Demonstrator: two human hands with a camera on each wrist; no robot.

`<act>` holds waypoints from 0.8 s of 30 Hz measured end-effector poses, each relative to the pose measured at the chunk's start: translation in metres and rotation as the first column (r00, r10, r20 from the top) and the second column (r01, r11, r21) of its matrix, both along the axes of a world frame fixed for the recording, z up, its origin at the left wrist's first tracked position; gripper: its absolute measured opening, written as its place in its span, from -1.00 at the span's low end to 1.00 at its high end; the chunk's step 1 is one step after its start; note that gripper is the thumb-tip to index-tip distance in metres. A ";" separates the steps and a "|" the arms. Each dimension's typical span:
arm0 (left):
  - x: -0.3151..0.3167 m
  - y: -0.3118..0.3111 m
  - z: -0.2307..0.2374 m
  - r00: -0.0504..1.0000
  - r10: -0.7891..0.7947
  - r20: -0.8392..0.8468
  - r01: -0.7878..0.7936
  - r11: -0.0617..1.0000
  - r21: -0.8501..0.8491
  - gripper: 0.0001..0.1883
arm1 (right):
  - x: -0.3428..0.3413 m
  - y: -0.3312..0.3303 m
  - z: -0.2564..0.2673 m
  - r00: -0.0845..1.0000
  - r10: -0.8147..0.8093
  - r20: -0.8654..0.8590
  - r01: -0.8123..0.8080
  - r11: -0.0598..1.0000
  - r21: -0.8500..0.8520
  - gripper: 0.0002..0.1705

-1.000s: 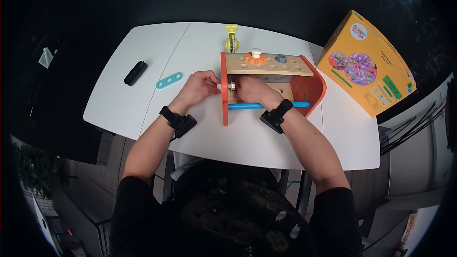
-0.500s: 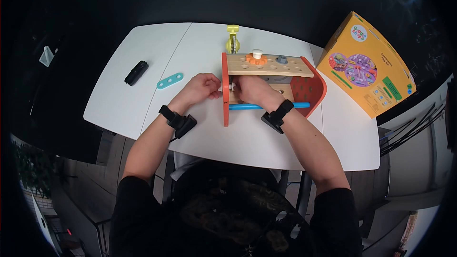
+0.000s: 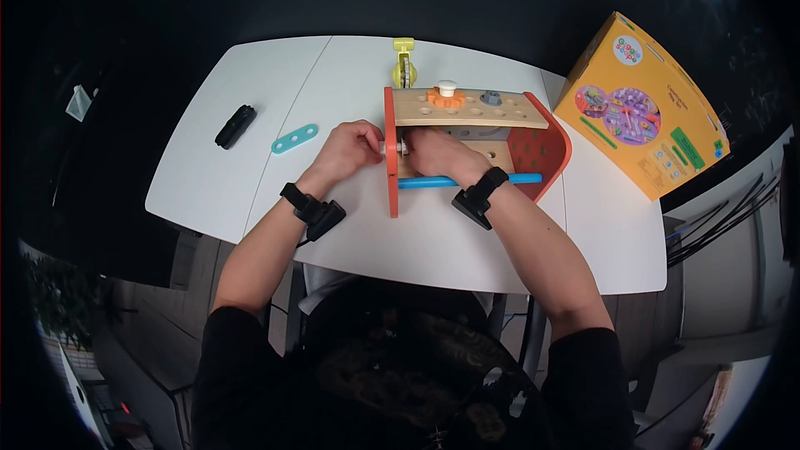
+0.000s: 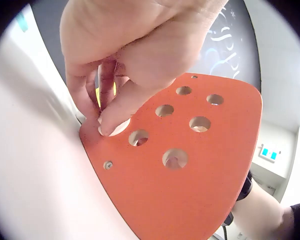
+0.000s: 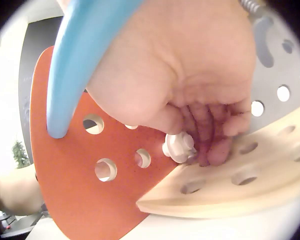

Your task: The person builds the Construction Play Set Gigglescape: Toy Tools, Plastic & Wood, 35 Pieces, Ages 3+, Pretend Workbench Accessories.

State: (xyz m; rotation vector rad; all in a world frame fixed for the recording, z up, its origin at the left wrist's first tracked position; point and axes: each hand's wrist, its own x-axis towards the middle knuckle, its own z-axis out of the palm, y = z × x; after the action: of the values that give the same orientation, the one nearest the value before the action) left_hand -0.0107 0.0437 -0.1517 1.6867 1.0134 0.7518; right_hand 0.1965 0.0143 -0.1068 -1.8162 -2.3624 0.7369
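Observation:
A toy workbench stands on the table with an orange-red side panel (image 3: 391,183) at its left end. Outside that panel, my left hand (image 3: 346,152) pinches the round white head of a bolt (image 4: 119,128) between thumb and fingertips, right against the panel face. My right hand (image 3: 443,155) reaches in under the wooden top board (image 3: 467,114). In the right wrist view its thumb and curled fingers hold a white nut (image 5: 179,147) on the panel's inner side, close over the lower wooden shelf (image 5: 215,197). The fingers partly hide the nut.
A blue bar (image 3: 429,183) crosses the bench front below my right wrist. The top board carries an orange gear (image 3: 446,98) and a grey nut (image 3: 491,98). Around it are a yellow-green toy piece (image 3: 404,71), a teal strip (image 3: 295,139), a black object (image 3: 236,127) and a yellow box (image 3: 642,108).
Both hands stay at the same spot on either side of the panel, with only small shifts of the fingers. The workbench keeps its place, and the head view tilts slightly.

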 end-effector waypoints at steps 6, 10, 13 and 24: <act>-0.005 -0.002 0.007 0.989 0.029 0.144 -0.019 0.998 -0.067 -0.91 | 0.001 -0.014 0.017 0.989 -0.043 -0.141 0.055 0.995 0.084 -0.60; -0.002 -0.002 0.010 0.995 0.050 0.086 -0.028 0.970 -0.240 -0.88 | 0.002 -0.015 0.020 0.992 -0.016 -0.121 0.023 0.998 0.056 -0.59; 0.000 -0.006 0.012 0.998 0.047 0.048 -0.031 0.955 -0.295 -0.86 | 0.005 -0.010 0.007 0.989 -0.021 -0.148 0.033 0.996 0.083 -0.62; -0.005 -0.005 0.011 0.994 -0.021 0.107 0.034 0.992 -0.119 -0.88 | 0.006 -0.002 -0.002 0.998 0.022 -0.051 -0.017 0.995 0.098 -0.77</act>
State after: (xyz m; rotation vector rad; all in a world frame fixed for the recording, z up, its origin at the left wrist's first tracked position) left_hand -0.0160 0.0385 -0.1403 1.5382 0.9420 0.7388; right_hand 0.2021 0.0128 -0.1092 -1.7168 -2.3422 0.6504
